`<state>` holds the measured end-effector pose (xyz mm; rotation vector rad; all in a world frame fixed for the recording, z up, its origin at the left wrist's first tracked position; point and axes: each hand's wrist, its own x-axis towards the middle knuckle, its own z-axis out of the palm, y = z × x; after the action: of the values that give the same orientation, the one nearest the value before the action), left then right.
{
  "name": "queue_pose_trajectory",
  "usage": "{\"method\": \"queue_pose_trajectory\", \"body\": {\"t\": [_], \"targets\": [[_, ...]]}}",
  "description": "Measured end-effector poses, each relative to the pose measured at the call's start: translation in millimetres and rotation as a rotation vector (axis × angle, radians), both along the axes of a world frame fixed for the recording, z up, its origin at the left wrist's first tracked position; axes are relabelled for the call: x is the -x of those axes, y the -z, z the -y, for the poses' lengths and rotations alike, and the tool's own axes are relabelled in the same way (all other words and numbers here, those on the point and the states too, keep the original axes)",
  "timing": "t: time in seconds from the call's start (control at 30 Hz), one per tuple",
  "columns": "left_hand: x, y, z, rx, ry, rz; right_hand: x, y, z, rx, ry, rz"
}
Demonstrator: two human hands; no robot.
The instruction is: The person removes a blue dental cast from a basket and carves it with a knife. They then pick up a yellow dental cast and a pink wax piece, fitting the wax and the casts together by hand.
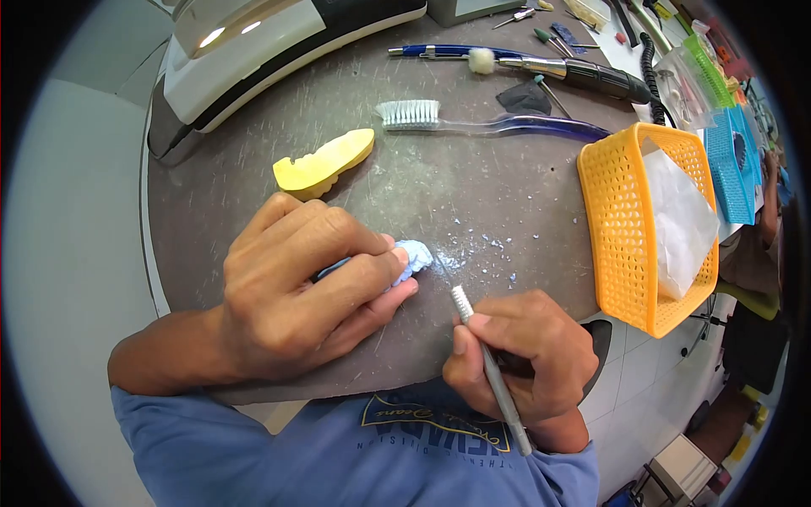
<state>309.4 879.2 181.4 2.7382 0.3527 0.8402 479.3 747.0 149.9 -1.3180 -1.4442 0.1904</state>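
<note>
My left hand [312,279] is closed on a light-blue plaster-like piece [413,260], and the fingers hide most of it. In my right hand [532,355] is a craft knife [498,393] with a slim metal handle and a ridged collar, gripped like a pen. Its thin tip reaches to the right edge of the blue piece; whether it touches cannot be made out. Pale blue crumbs [490,246] lie scattered on the worktop [507,194] beside the tip. Just beyond my left hand rests a yellow curved piece [325,163] with a scalloped edge.
A toothbrush [507,125], a blue pen [422,51] and a rotary handpiece [583,76] with a white fluffy tip lie farther back. An orange basket [621,228] holding a white sheet stands at right. A white machine [253,59] occupies the back left. Another person's arm [769,198] shows far right.
</note>
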Motion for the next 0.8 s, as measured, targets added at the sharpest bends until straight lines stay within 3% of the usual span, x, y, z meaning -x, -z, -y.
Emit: {"method": "queue_pose_trajectory", "body": {"t": [0.8], "targets": [[1,6,-8,0.126,0.06,0.034,-7,-5,-3,0.044,-0.139,0.053]]}}
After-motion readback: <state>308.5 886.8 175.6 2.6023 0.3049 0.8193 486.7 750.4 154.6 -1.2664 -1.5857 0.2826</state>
